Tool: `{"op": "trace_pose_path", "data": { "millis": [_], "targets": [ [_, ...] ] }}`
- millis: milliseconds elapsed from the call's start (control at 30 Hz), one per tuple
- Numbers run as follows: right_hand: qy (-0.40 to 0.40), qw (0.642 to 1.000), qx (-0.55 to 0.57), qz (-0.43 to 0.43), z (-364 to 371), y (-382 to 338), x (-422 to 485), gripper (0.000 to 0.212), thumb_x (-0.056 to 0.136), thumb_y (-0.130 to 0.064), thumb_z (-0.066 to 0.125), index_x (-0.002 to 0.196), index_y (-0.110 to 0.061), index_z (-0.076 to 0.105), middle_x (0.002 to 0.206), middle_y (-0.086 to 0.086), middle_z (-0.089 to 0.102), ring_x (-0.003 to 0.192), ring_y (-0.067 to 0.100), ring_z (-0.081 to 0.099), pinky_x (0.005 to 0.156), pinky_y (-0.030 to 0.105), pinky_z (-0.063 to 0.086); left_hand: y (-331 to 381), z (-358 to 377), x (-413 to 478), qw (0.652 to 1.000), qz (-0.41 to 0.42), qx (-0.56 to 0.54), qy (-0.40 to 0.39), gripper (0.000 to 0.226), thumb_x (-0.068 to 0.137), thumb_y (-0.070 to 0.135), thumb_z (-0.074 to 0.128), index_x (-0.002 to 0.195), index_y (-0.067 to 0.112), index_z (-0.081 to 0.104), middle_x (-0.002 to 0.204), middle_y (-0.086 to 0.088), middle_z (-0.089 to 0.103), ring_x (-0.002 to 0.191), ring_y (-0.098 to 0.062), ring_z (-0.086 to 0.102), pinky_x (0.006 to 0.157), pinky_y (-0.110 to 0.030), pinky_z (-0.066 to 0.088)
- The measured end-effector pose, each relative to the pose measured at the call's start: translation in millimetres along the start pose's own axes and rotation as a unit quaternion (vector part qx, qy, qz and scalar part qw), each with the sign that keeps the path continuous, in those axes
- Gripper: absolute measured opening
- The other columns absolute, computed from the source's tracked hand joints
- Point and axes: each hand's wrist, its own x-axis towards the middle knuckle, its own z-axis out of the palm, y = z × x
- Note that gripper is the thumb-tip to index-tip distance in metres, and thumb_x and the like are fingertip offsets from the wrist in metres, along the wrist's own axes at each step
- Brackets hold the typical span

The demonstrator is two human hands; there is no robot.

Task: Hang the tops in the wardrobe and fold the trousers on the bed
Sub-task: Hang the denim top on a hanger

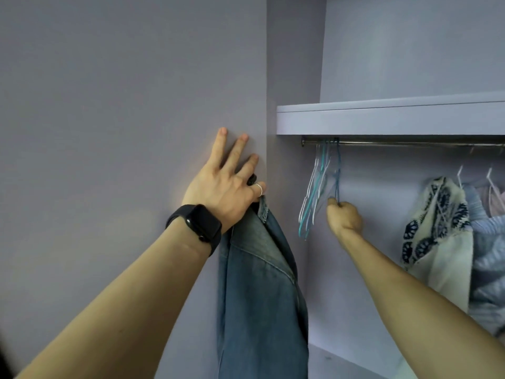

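A blue denim garment (259, 291) hangs down along the wardrobe's left side panel. My left hand (226, 184) holds it by its top edge between thumb and index finger, while the other three fingers lie straight against the lilac wall. My right hand (345, 216) reaches into the wardrobe and grips the bottom of a blue wire hanger (338, 176) that hangs on the metal rail (410, 144). Several more empty wire hangers (314, 192) hang just left of it.
A lilac shelf (382, 119) sits right above the rail. At the right, a cream top with dark blue pattern (437, 228) and pale blue and pink clothes (489, 242) hang on white hangers. The wardrobe floor (341, 362) lies below.
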Motion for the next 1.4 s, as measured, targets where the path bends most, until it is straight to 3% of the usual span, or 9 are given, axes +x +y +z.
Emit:
{"op": "trace_pose_path", "data": {
  "millis": [233, 400, 533, 633, 733, 1067, 1167, 1267, 1400],
  "targets": [
    [0.060, 0.996, -0.053, -0.027, -73.5, -40.2, -19.3, 0.053, 0.107, -0.038, 0.025, 0.110, -0.006, 0.068, 0.111, 0.027, 0.068, 0.100, 0.044, 0.061, 0.079, 0.040, 0.043, -2.6, 9.3, -3.9, 0.994, 0.053, -0.071, -0.057, 0.051, 0.104, 0.034, 0.020, 0.155, 0.029, 0.021, 0.167, -0.010, 0.002, 0.148, -0.044, -0.021, 0.090, -0.067, -0.041],
    [0.010, 0.999, -0.032, -0.005, -159.1, -28.3, -81.0, 0.043, 0.108, -0.033, 0.035, 0.084, -0.008, 0.061, 0.097, 0.025, 0.068, 0.088, 0.039, 0.059, 0.073, 0.038, 0.038, -6.2, -6.1, -6.2, 0.958, 0.082, -0.264, -0.077, 0.039, 0.108, 0.032, 0.028, 0.146, 0.030, 0.035, 0.133, -0.003, 0.057, 0.138, -0.029, 0.039, 0.121, -0.045, -0.013],
    [-0.018, 0.995, 0.072, 0.061, -243.3, -11.3, -162.2, 0.038, 0.105, -0.033, 0.047, 0.073, -0.016, 0.057, 0.075, 0.003, 0.061, 0.074, 0.024, 0.052, 0.071, 0.035, 0.036, 12.2, -37.5, -30.6, 0.776, -0.035, -0.596, -0.204, 0.029, 0.104, 0.045, 0.044, 0.124, 0.028, 0.057, 0.118, -0.002, 0.067, 0.112, -0.029, 0.060, 0.092, -0.033, 0.044],
    [-0.017, 0.978, 0.169, 0.121, -294.3, 2.9, -210.7, 0.049, 0.103, -0.022, 0.051, 0.054, -0.019, 0.048, 0.055, -0.008, 0.041, 0.056, 0.015, 0.037, 0.057, 0.031, 0.030, 43.7, -59.9, -59.4, 0.606, -0.089, -0.755, -0.235, 0.013, 0.096, 0.035, 0.064, 0.097, 0.022, 0.066, 0.097, 0.002, 0.070, 0.098, -0.021, 0.065, 0.075, -0.019, 0.044],
    [-0.030, 0.941, 0.299, 0.157, -326.4, 11.9, -243.0, 0.057, 0.102, -0.008, 0.048, 0.052, -0.029, 0.031, 0.054, -0.008, 0.019, 0.050, 0.010, 0.016, 0.044, 0.020, 0.021, 77.5, -91.8, -68.8, 0.499, -0.102, -0.822, -0.256, 0.014, 0.095, 0.029, 0.067, 0.093, 0.015, 0.067, 0.090, 0.002, 0.069, 0.092, -0.017, 0.064, 0.067, -0.007, 0.042],
    [-0.092, 0.837, 0.451, 0.296, -377.4, 78.7, -355.7, 0.056, 0.104, -0.017, 0.040, 0.048, -0.021, 0.039, 0.045, -0.003, 0.028, 0.042, 0.011, 0.026, 0.047, 0.022, 0.034, 178.4, -164.8, -122.9, 0.167, -0.127, -0.895, -0.394, 0.037, 0.096, 0.036, 0.063, 0.101, 0.000, 0.072, 0.103, -0.014, 0.076, 0.099, -0.026, 0.072, 0.091, -0.033, 0.057],
    [-0.104, 0.850, 0.397, 0.330, -391.4, 100.6, -371.4, 0.055, 0.105, -0.020, 0.040, 0.050, -0.018, 0.044, 0.048, 0.001, 0.032, 0.044, 0.013, 0.030, 0.054, 0.027, 0.033, 187.5, -184.4, -127.1, 0.209, -0.109, -0.891, -0.389, 0.031, 0.100, 0.033, 0.058, 0.101, 0.004, 0.068, 0.100, -0.011, 0.074, 0.097, -0.023, 0.068, 0.092, -0.031, 0.056],
    [-0.182, 0.933, 0.169, 0.261, -413.0, 115.9, -367.5, 0.047, 0.106, -0.020, 0.040, 0.065, -0.013, 0.061, 0.060, 0.005, 0.057, 0.056, 0.017, 0.054, 0.067, 0.026, 0.047, 185.6, -201.0, -121.4, 0.326, -0.047, -0.864, -0.382, 0.033, 0.102, 0.037, 0.053, 0.110, 0.007, 0.066, 0.108, -0.007, 0.069, 0.103, -0.022, 0.064, 0.094, -0.031, 0.052],
    [-0.253, 0.923, 0.157, 0.245, -425.5, 105.2, -328.8, 0.031, 0.101, -0.036, 0.053, 0.105, -0.012, 0.072, 0.093, 0.004, 0.076, 0.082, 0.016, 0.071, 0.075, 0.024, 0.055, 183.7, -225.6, -113.6, 0.456, 0.104, -0.800, -0.376, 0.037, 0.103, 0.042, 0.049, 0.115, 0.010, 0.064, 0.111, -0.005, 0.066, 0.099, -0.017, 0.061, 0.089, -0.027, 0.051]
  ]
}}
